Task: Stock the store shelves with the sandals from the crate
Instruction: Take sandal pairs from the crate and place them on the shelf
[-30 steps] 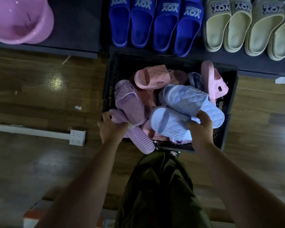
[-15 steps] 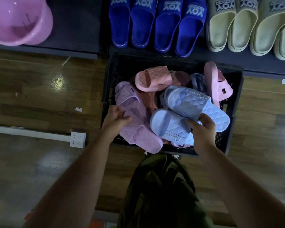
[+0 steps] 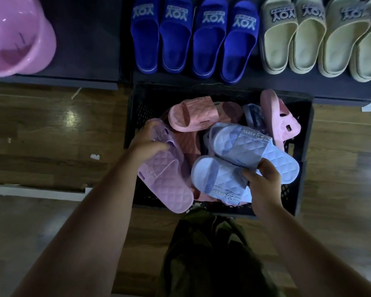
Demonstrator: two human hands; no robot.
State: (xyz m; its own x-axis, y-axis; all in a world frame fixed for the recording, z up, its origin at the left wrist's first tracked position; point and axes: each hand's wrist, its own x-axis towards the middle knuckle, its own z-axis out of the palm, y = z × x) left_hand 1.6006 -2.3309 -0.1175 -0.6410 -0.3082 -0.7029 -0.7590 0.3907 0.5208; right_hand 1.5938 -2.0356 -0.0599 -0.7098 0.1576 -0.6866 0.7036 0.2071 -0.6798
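Looking down into the black crate point(image 3: 307, 133) on the wooden floor point(image 3: 51, 133), we note a heap of quilted sandals. Left hand point(image 3: 147, 144) curls over a lilac sandal point(image 3: 169, 185) that juts past the crate's near rim. Right hand point(image 3: 263, 183) grips a pale blue sandal point(image 3: 212, 179) and a second pale blue sandal point(image 3: 244, 144) lying across it. A pink sandal point(image 3: 193, 114) lies behind. On the dark shelf point(image 3: 287, 85) just beyond, we see royal-blue slides point(image 3: 193, 39) and beige slides point(image 3: 319, 39) in rows
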